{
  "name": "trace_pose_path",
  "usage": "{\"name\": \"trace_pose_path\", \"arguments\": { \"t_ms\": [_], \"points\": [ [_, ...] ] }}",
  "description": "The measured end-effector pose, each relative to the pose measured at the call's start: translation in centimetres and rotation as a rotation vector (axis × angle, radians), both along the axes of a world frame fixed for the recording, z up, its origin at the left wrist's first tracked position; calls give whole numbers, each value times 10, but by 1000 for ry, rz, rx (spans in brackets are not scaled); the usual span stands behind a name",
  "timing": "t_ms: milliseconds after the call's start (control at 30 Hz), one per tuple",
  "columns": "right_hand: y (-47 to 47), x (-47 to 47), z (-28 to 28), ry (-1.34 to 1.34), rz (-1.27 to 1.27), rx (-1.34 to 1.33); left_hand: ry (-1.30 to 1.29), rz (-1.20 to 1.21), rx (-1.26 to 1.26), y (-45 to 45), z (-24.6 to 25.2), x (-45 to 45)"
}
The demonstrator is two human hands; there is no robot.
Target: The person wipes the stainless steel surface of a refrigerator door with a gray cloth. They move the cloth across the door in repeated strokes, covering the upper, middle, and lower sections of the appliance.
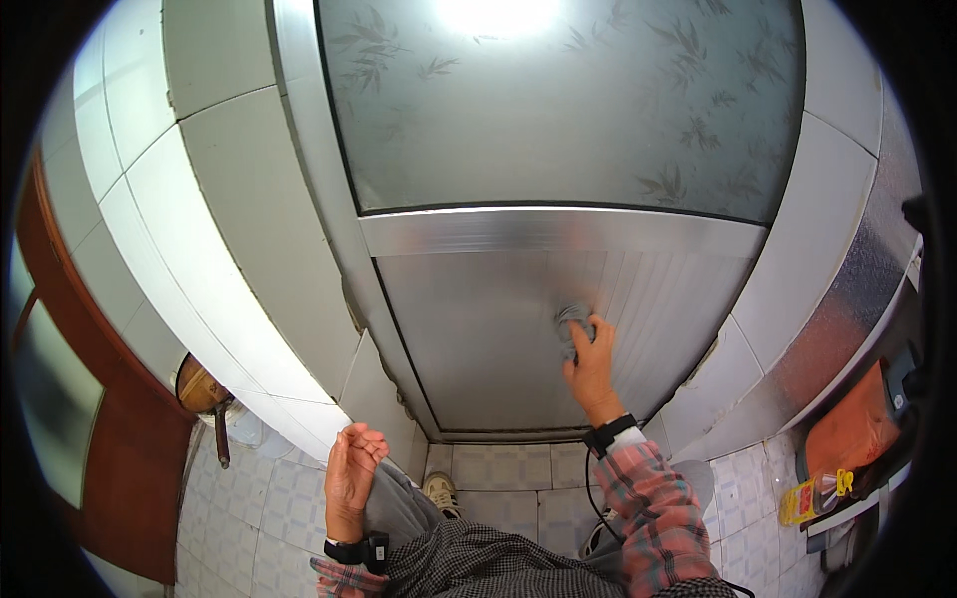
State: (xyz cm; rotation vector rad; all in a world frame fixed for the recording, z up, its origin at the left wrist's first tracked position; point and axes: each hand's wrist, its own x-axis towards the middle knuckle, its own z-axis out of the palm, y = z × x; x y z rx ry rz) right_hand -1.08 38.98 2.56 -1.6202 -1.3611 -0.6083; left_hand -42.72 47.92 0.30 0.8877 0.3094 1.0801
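Observation:
A bunched grey cloth (574, 329) is gripped in my right hand (594, 366) and pressed to the lower metal panel (478, 336) of a door. Fine vertical ribs run down that panel. Above it, a metal crossbar (553, 233) separates it from a frosted glass pane (523, 134) with a leaf pattern. My left hand (353, 471) is raised over my left thigh, palm turned inward and fingers partly curled, holding nothing. It touches neither the door nor the tiled wall (291, 359) nearby.
A pan with a wooden handle (222, 437) is at the left, near a reddish-brown door (134, 448). At the right are an orange container (848, 426) and a yellow-capped oil bottle (811, 497). A black cable (592, 486) hangs from my right wrist. Tiled floor (497, 467) lies below.

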Motion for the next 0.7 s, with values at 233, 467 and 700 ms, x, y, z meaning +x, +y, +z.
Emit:
{"name": "trace_pose_path", "arguments": {
  "t_ms": [233,467,700],
  "points": [
    [3,41,113,-76,-282,499,-130,-68,20,-1,-5,-10],
    [64,3,84,-100,-316,581,-81,-38,-2,-7,1,-34],
    [80,-97,5,-12,192,53,-104,223,175,-9,28,-87]
  ]
}}
